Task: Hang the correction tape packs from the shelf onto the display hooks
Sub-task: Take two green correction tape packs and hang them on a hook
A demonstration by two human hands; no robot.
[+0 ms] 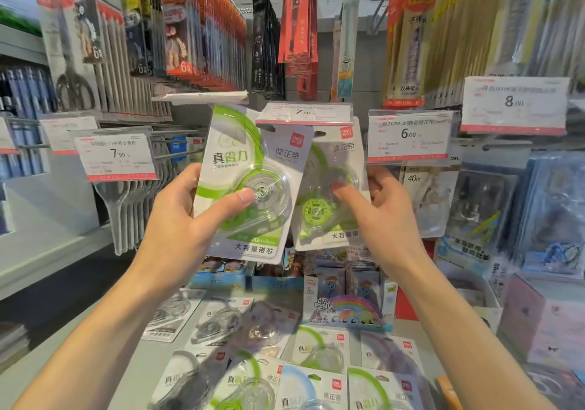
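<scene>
Hands curled around glossy green-and-white blister packs: left hand point(177, 219) gripping one pack point(250, 185), right hand point(380, 207) another point(329, 194).

Price tags point(304, 112) read 7.90, 6.00 point(410, 136), 8.00 point(514, 103).
</scene>
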